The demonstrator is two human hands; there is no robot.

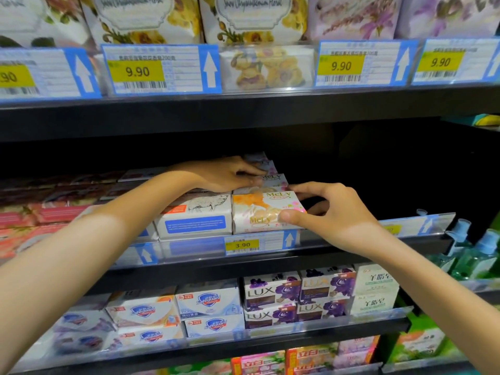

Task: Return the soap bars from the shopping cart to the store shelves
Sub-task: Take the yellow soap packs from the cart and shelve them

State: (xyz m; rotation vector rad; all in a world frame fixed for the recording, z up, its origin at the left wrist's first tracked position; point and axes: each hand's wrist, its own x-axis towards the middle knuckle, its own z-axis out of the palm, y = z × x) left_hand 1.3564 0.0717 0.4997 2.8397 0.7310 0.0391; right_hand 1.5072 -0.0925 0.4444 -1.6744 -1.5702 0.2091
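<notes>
A row of MeLy soap bars runs back into the middle shelf (351, 240). The front one, an orange-and-white MeLy bar (259, 209), sits at the shelf's front edge. My right hand (328, 212) pinches its right end, thumb on the front and fingers behind. Further back, my left hand (224, 173) reaches in over the row, its fingers curled on a pale MeLy bar (266, 169) behind the front one. The shopping cart is out of view.
A white soap box with a sheep drawing (194, 215) stands just left of the front MeLy bar. Right of it the shelf is dark and bare. Safeguard (208, 301) and Lux (273, 293) soaps fill the shelf below. Clear bottles (476, 255) stand at the right.
</notes>
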